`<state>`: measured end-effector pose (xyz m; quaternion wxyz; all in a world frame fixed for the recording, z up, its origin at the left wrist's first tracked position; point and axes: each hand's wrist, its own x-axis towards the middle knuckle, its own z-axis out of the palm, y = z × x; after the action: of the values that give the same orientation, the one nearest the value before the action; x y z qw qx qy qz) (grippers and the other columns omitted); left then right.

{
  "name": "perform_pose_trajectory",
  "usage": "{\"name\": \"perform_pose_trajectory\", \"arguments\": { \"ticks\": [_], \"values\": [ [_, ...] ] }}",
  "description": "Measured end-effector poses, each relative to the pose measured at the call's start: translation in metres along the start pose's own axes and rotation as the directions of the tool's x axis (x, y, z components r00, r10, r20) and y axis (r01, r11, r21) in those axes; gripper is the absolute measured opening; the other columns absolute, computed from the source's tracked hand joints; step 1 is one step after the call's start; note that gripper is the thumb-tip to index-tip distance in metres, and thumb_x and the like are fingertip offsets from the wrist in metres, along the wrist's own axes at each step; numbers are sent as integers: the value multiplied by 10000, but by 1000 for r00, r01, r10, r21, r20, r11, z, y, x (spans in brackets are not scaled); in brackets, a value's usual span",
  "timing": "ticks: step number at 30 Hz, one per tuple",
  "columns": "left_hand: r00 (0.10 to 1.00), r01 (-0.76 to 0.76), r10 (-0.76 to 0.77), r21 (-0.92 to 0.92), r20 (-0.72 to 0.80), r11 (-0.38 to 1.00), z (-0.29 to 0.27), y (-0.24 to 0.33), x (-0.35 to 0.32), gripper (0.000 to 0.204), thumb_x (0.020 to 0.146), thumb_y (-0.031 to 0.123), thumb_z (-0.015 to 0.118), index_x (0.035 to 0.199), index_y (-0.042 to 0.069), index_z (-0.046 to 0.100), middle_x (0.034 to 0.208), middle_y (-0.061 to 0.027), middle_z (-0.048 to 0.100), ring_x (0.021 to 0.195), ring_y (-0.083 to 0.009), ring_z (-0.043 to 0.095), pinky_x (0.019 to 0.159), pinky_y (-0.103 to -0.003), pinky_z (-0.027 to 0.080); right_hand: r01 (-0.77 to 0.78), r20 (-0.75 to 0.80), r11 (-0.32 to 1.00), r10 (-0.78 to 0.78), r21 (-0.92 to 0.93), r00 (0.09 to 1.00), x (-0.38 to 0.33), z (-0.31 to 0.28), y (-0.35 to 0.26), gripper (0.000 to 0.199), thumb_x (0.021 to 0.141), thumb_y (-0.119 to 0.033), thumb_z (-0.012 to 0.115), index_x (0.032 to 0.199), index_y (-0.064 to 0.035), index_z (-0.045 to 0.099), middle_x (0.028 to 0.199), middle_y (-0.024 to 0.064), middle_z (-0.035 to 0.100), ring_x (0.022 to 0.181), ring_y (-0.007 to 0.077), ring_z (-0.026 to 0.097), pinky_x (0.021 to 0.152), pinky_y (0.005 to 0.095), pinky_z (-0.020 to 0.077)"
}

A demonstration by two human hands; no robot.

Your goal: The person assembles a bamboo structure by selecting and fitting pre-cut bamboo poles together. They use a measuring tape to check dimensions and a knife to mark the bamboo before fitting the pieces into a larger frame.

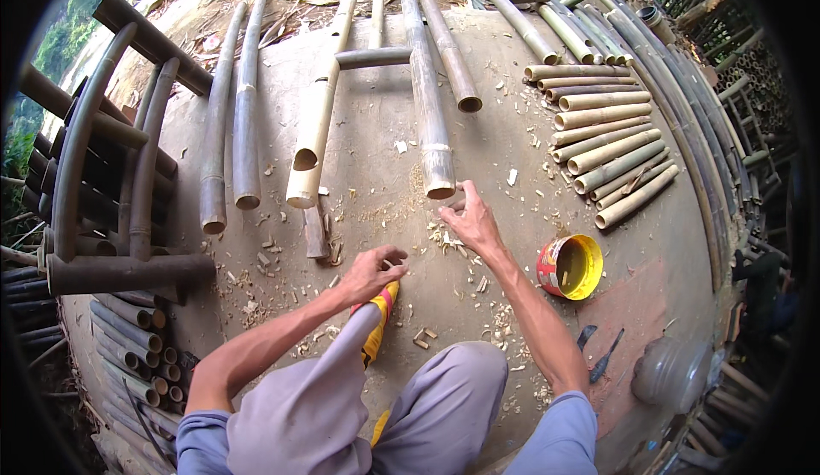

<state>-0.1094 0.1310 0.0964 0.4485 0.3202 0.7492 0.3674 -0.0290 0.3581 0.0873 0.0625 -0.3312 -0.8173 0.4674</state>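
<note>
- The brown floor [376, 125] spread around you.
- Over it, your bamboo frame [431, 108], poles joined by a crosspiece [373, 57], stretched away ahead.
- Short bamboo lengths [602, 100] lay in a row, right.
- A red-and-yellow bucket [550, 268] stood nearer you.
- Your right hand [470, 221], half-open, neared the frame's end; contact couldn't be told.
- Your left hand [374, 272] hung loosely curled, fingers apart from thumb.

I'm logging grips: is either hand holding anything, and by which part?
Nothing appears held: the left hand, loosely curled, looks empty; the right hand is beside the near end of a bamboo pole, not gripping it.
</note>
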Motion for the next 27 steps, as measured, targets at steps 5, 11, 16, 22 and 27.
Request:
{"name": "perform_pose_trajectory", "arguments": {
  "ticks": [5, 11, 16, 22, 27],
  "values": [
    [984, -84, 55, -166, -169, 983, 17, -1, 41, 354, 877, 266, 611, 1139, 29, 608, 988, -103, 664, 854, -198, 637, 785, -348, 507, 12, -212, 999, -21, -44, 977, 63, -31, -2, 448, 810, -224, 648, 1174, 3, 520, 827, 176, 675, 740, 322, 667, 715, 439, 513],
    [859, -111, -194, -542, -474, 833, 19, -32, 48, 229, 878, 180, 604, 1034, 14, 626, 859, -55, 644, 762, -113, 600, 701, -252, 492, 50, -360, 963, -147, -264, 921, 172, -21, 33, 620, 835, -271, 647, 1335, -10, 390, 1110, 277, 565, 1034, 376, 570, 832, 463, 476],
    [562, -181, -464, -649, -685, 739, -28, -46, 11, 139, 895, 150, 578, 904, 11, 583, 739, -33, 573, 631, -94, 545, 591, -248, 474, -115, -402, 948, -14, -296, 915, 241, 0, 11, 770, 808, -331, 672, 1400, -8, 300, 1138, 312, 535, 1101, 411, 528, 878, 480, 468],
    [395, -217, -668, -770, -631, 599, -33, -65, -27, 226, 894, 270, 566, 1000, 72, 540, 768, -19, 537, 662, -125, 553, 576, -259, 480, -53, -458, 971, -61, -232, 887, 277, -9, 46, 697, 800, -366, 686, 1304, 24, 404, 1062, 303, 588, 959, 445, 598, 836, 482, 484],
    [388, -309, -604, -716, -696, 626, -56, -54, -21, 543, 869, 390, 579, 1298, 114, 395, 1117, -67, 470, 957, -190, 522, 791, -388, 484, -91, -559, 987, 1, -133, 829, 275, -67, 90, 620, 788, -400, 702, 1171, 56, 531, 1013, 306, 619, 962, 438, 608, 820, 477, 472]
  ]
}}
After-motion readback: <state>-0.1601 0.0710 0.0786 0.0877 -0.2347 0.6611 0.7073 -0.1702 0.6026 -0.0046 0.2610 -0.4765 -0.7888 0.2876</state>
